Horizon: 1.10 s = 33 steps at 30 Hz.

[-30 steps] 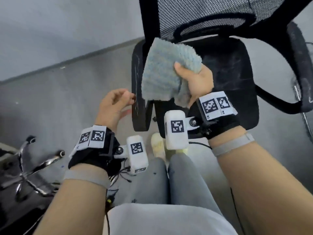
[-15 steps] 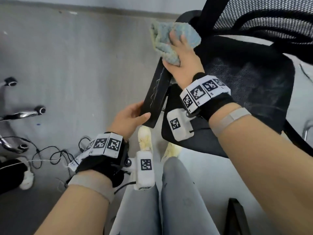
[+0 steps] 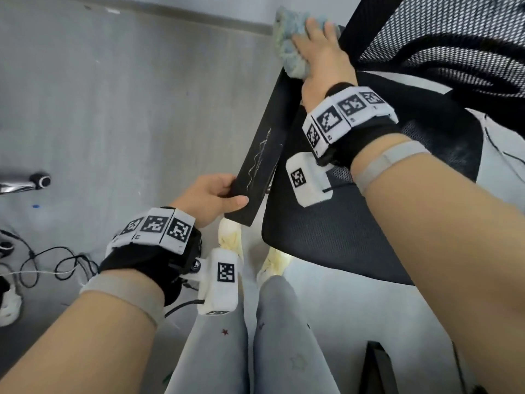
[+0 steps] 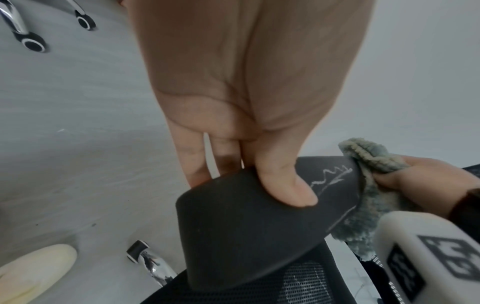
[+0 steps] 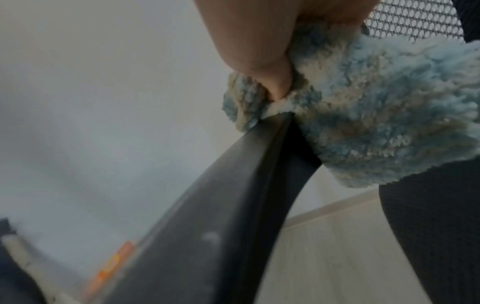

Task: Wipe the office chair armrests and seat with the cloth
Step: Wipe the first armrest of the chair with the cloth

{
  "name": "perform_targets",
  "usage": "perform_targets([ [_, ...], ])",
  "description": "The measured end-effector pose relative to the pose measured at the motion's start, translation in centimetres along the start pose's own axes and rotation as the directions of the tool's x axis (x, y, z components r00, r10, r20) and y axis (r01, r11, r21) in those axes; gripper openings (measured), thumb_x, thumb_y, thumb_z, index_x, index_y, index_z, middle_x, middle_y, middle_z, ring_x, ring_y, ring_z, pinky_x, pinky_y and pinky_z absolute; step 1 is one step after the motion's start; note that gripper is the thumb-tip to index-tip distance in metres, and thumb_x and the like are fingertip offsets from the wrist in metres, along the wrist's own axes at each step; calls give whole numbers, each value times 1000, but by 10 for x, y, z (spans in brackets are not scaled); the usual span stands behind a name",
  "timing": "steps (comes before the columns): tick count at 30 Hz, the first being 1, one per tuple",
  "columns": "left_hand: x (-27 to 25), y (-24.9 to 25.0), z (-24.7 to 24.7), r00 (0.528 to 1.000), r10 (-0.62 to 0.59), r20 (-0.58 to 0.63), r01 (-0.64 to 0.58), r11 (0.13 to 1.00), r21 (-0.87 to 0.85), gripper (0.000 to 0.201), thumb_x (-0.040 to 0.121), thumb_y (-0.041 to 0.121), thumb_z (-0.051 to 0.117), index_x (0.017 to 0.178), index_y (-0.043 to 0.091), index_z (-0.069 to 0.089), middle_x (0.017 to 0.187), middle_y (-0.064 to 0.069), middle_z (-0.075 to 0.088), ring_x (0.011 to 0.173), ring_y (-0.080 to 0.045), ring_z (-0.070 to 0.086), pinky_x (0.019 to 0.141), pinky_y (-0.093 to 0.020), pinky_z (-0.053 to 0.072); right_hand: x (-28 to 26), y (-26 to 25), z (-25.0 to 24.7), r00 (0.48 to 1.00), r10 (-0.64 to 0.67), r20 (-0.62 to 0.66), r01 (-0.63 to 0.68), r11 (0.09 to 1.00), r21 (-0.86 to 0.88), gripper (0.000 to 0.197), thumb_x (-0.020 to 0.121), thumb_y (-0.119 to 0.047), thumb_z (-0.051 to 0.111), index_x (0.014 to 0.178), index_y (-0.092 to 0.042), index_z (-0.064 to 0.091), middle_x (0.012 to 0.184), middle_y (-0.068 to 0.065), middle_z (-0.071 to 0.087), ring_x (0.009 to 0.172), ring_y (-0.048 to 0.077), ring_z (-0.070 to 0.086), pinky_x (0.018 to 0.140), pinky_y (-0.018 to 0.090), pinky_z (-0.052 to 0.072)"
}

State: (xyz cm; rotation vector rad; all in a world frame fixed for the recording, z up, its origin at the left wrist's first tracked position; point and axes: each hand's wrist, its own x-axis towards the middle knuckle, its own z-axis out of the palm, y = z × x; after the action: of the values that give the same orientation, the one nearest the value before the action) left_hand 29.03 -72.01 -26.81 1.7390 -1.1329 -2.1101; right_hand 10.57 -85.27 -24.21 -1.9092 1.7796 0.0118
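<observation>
Gripping armrest end, cloth far end

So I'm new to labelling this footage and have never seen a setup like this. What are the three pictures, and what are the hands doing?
There is no machine here: a person works with bare hands, wearing a camera on the head and one on each wrist. The white blocks with black-and-white patterns are strapped to the wrists.

The head view looks down past both arms at a black office chair. The left hand grips the near end of the armrest, thumb on top. The right hand presses a fluffy blue-grey cloth onto the far end of the same armrest.

The left wrist view looks along the left palm: the thumb sits beside pale scratch-like marks on the armrest. The right wrist view shows that grip up close, fingers bunched into the cloth.

The mesh seat lies to the right; cables trail on the floor.
</observation>
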Motion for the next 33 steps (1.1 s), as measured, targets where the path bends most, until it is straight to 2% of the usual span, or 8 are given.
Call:
perform_targets([
  [4,5,-3,-8,997,-19,73,20,1000,-16,34,81,-7,54,95,23,60,69,19,72,72,5,66,68,-9,51,-21,-5,12,998,22,-56,-11,982,189,67,80,17,28,132,-24,37,154,-2,18,142,19,12,110,33,23],
  [8,4,-7,-9,994,-28,104,32,999,-35,37,80,-8,54,98,24,60,73,20,72,76,4,66,71,-10,52,-65,-5,32,998,-46,-53,61,942,329,71,73,23,29,128,-20,43,152,0,25,142,14,11,106,15,8],
  [12,3,-10,-8,994,-40,105,48,996,-71,35,81,-7,53,95,24,61,75,16,72,74,2,67,69,-12,53,-45,-1,28,997,17,-77,8,949,314,72,74,21,28,126,-27,46,151,-4,28,142,16,14,115,34,17],
  [17,10,-5,-14,994,-37,102,43,997,-67,31,82,1,55,107,17,61,77,14,74,85,-13,67,86,-31,50,-30,-6,24,995,82,-60,-59,947,316,63,82,14,34,128,-29,43,152,-7,24,142,13,10,114,32,15],
  [21,9,-7,-13,988,-37,149,57,989,-135,28,85,-2,46,102,17,58,69,17,73,70,1,68,64,-13,53,-88,-14,47,998,-49,-25,55,907,418,65,77,21,36,128,-19,45,150,-1,28,142,14,9,108,11,6],
  [25,5,-12,-8,992,-33,125,51,989,-136,27,87,1,44,110,14,53,67,18,72,69,5,66,63,-8,50,-109,-15,56,996,-87,8,79,934,347,72,74,25,35,131,-19,41,152,-4,24,142,11,9,110,21,10],
  [29,-1,-17,-7,995,36,89,-26,994,-109,41,84,-8,46,123,3,48,97,4,66,79,6,65,71,-8,49,-71,-14,44,997,22,-70,3,940,341,72,74,22,32,130,-22,43,151,-4,27,142,14,12,114,29,17],
  [33,3,-15,-9,993,106,60,-99,990,-97,46,82,-13,47,125,0,46,107,0,59,78,10,64,71,-7,48,-83,-23,49,996,24,-82,3,949,315,72,73,23,30,130,-20,42,152,-2,24,143,17,9,114,32,19],
])
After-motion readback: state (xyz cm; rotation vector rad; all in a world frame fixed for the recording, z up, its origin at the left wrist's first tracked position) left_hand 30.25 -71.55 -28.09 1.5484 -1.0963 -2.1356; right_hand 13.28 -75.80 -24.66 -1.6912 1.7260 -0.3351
